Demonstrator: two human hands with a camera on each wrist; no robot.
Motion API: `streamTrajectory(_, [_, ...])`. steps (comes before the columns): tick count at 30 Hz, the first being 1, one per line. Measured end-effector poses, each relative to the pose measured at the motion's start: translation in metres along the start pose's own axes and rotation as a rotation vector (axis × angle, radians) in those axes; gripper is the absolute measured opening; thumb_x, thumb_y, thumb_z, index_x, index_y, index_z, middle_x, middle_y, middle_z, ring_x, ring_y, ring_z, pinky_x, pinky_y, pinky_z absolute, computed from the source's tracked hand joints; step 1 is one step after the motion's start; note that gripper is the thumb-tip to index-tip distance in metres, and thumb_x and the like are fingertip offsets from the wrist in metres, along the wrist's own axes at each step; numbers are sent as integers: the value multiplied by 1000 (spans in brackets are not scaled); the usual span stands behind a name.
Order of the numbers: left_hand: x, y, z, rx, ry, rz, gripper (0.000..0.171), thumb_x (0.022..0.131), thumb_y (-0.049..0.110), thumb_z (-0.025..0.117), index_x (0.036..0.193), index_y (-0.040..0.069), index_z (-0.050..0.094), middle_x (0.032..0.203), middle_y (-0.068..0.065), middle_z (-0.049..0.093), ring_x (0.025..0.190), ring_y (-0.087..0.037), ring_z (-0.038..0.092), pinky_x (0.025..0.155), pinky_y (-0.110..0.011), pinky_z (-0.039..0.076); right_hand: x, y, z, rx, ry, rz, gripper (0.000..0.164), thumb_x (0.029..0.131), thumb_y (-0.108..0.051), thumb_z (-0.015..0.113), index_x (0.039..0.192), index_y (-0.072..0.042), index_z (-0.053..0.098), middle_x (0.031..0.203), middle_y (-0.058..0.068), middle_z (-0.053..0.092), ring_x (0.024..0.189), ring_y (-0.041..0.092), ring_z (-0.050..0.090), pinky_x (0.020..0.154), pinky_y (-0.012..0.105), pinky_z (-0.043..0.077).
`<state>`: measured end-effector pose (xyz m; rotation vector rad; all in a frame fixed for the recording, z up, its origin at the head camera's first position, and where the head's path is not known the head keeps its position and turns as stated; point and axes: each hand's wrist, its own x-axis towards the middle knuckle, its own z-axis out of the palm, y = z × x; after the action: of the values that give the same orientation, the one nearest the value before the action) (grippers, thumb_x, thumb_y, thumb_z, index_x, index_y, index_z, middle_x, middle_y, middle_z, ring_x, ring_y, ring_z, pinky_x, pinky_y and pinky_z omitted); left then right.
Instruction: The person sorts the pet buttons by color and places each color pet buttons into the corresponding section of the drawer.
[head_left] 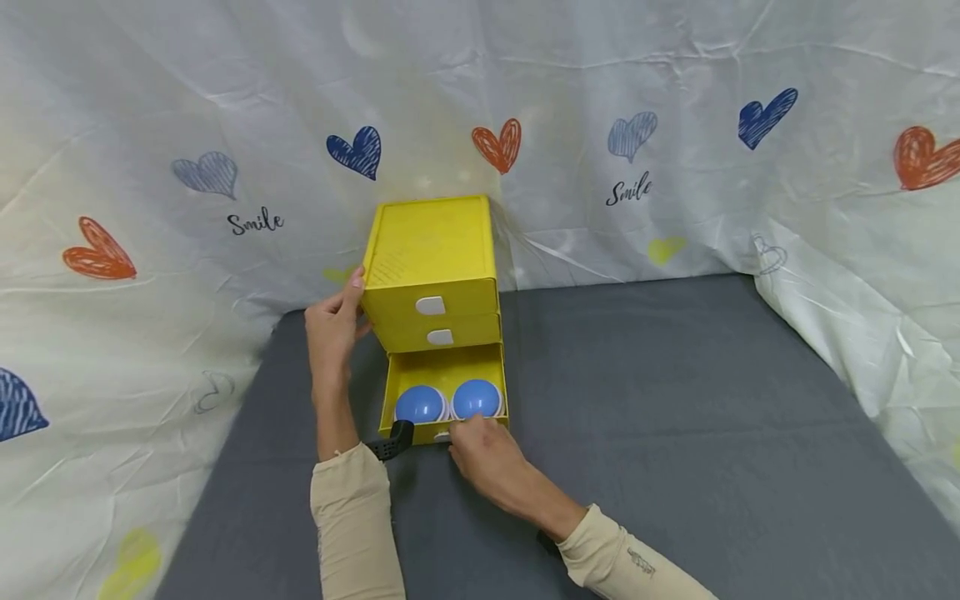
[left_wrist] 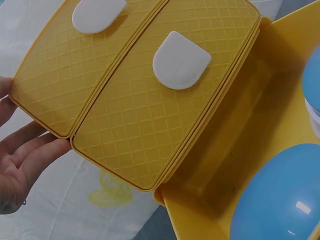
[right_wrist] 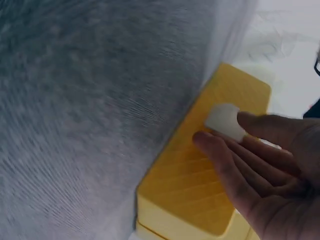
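Observation:
A yellow chest of drawers (head_left: 431, 242) stands at the back of the table, its bottom drawer (head_left: 465, 365) pulled out. Inside lie two round items with blue domed tops (head_left: 421, 404) and white rims, side by side near the drawer front. My left hand (head_left: 333, 325) touches the chest's left side, fingers fairly straight against its edge. At the drawer front, my right hand (head_left: 487, 458) pinches the white handle (right_wrist: 223, 119) between thumb and fingers. White tabs (left_wrist: 181, 61) mark the two upper drawers, which are closed.
A dark grey cloth (head_left: 675, 417) covers the table. Behind it hangs a white sheet (head_left: 562, 83) printed with hearts, close to the back of the chest. A black strap piece (head_left: 393, 440) shows by the left forearm, near the drawer's front left corner.

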<state>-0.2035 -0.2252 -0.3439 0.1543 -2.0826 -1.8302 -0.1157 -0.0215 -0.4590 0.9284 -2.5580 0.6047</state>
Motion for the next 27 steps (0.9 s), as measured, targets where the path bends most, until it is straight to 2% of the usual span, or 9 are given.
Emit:
streamTrajectory(6, [-2,-3,0,1,-8,10,43,87,40,59,100,1,71,125,9,57,110,-16,57,85,-46,48,0,3,12,-37,60,14,28,83,-2,55,59,-14,49,49,-5,34,41,8,40,33,24,29])
streamTrajectory(12, [-1,-2,0,0,-9,6,40,87,41,59,104,6,71,126,9,57,108,-17,59,87,-47,48,11,10,16,1,86,44,28,83,-3,56,59,-15,50,50,-5,37,43,10,41,35,26,32])
streamTrajectory(23, [0,-4,0,6,-9,48,44,88,40,58,97,-2,71,125,8,57,110,-17,57,83,-47,49,27,19,18,24,75,63,32,82,-4,59,55,-18,47,49,-6,37,43,8,40,36,24,30])
streamTrajectory(27, [1,-4,-1,2,-3,43,44,88,39,58,98,-1,71,125,8,57,109,-18,58,83,-46,49,32,20,17,46,66,63,35,82,-4,59,53,-19,45,48,-6,36,43,8,39,36,22,28])
